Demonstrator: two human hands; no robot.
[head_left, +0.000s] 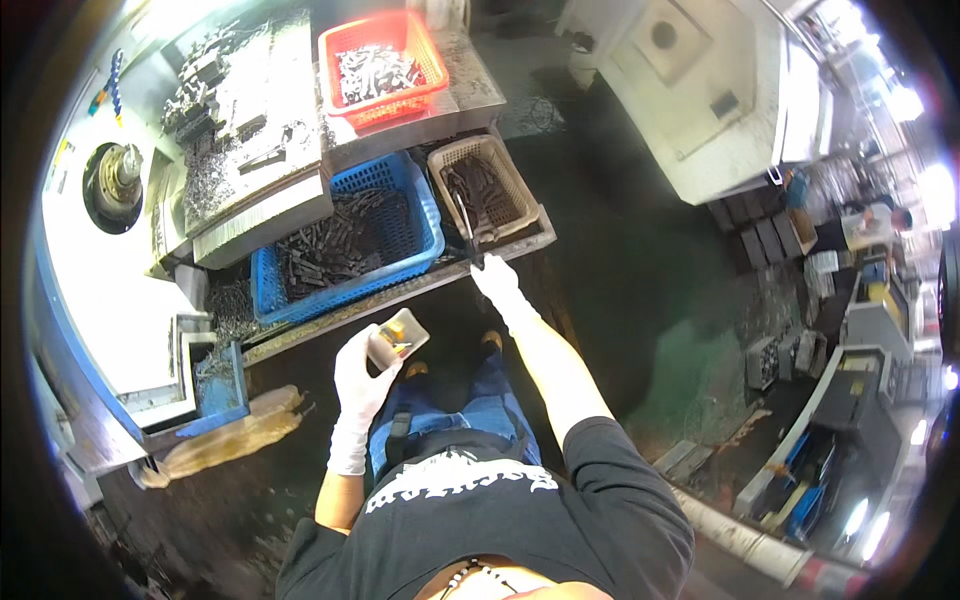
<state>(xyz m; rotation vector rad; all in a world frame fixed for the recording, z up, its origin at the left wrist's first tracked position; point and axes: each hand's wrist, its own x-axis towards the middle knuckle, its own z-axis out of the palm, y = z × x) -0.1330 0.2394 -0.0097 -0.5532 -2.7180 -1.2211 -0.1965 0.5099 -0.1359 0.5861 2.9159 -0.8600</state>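
A: Start from the far left. What's there?

B: A round spindle (pixel 120 185) set in a pale machine wall, and below it a blue tray (pixel 241 378) with metal shavings in it.

A: Then?

B: A blue basket (pixel 428 212) with a heap of dark metal pieces. It sits on a low ledge (pixel 545 230).

A: And the left grip?

B: The left grip (pixel 355 388), in a white glove, is in front of that basket, closed around a small whitish box (pixel 379 347), thumb along its near side. The box is tilted, with something yellow inside; I can't tell what.

A: What's behind the blue basket?

B: A red basket (pixel 395 106) of bright metal pieces, on a higher surface (pixel 478 92).

A: Further right?

B: A tan basket (pixel 514 225) of dark, slim metal pieces, on the same ledge as the blue one.

A: So where is the right grip?

B: The right grip (pixel 497 283), also gloved, is just past the ledge's front edge, clenched on a slender tool (pixel 467 222). Its dark end is at the fingers and its pale shaft points over the tan basket. I can't tell whether the tip touches anything there.

A: And the far right?

B: A large pale machine cabinet (pixel 690 90), then a person (pixel 872 226) well apart from the hands.
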